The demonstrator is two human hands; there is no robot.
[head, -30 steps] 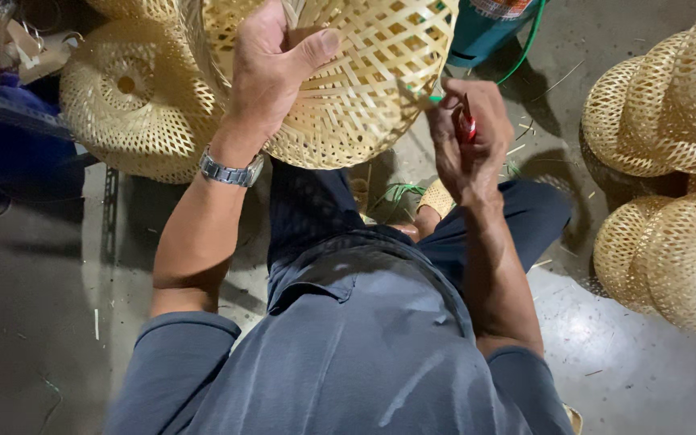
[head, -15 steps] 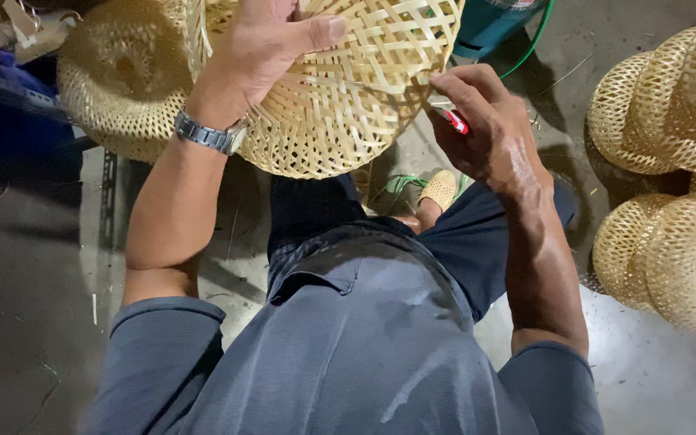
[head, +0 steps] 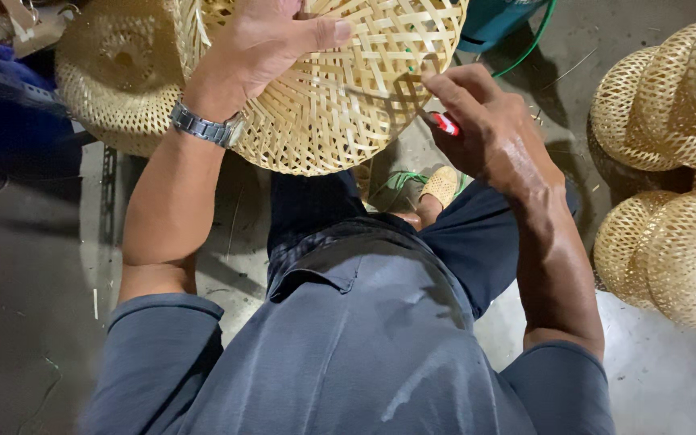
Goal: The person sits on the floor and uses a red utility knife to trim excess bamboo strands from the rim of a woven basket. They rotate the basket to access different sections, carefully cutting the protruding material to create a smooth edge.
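A round woven bamboo basket (head: 348, 97) is held up in front of me, bottom side facing me. My left hand (head: 263, 44), with a metal wristwatch (head: 205, 126) on the wrist, grips the basket from the left with the thumb pressed on its weave. My right hand (head: 489, 133) is closed around a small red-handled tool (head: 445, 123), whose tip touches the basket's right edge. The tool's working end is hidden by my fingers.
Another woven basket (head: 110, 72) lies behind on the left. Several dome-shaped woven baskets (head: 670, 105) are stacked on the right on the concrete floor (head: 34, 266). A teal object with a green cord (head: 497, 24) sits at the top. My foot wears a woven sandal (head: 441, 184).
The basket and both hands have shifted slightly up and left in view. My right hand has moved closer to the basket's rim with the red tool.
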